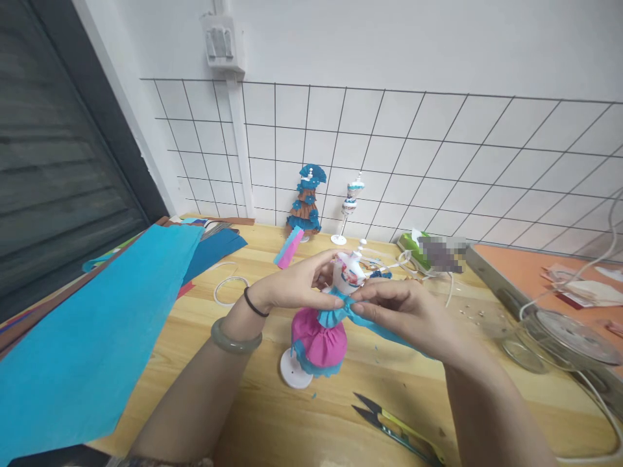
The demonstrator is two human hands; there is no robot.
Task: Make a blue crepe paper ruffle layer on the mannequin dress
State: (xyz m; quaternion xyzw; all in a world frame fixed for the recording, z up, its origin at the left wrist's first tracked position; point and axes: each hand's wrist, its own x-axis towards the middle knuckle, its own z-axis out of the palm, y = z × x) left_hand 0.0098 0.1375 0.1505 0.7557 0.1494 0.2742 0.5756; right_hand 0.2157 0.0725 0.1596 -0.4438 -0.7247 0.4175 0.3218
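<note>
A small white dress form (348, 272) with a printed bodice stands tilted in front of me, on a round white base (294, 371). It wears a pink crepe-paper skirt (321, 340) with a blue ruffled hem. My left hand (311, 282) wraps round the form from the left, its thumb pressing at the waist. There, a blue crepe-paper strip (333, 316) lies in pleats. From the right, my right hand (403, 311) pinches this strip between thumb and forefinger, and the strip's loose end trails under the hand. The left fingertips are partly hidden behind the form.
Yellow-handled thread snips (394, 425) lie near the front edge. Large blue paper sheets (107, 324) cover the left side. At the back stand a brown-and-blue dressed form (306, 201) and a bare form (350, 201). A tape roll (231, 291) lies left; a clear spool (569, 334) and cables are right.
</note>
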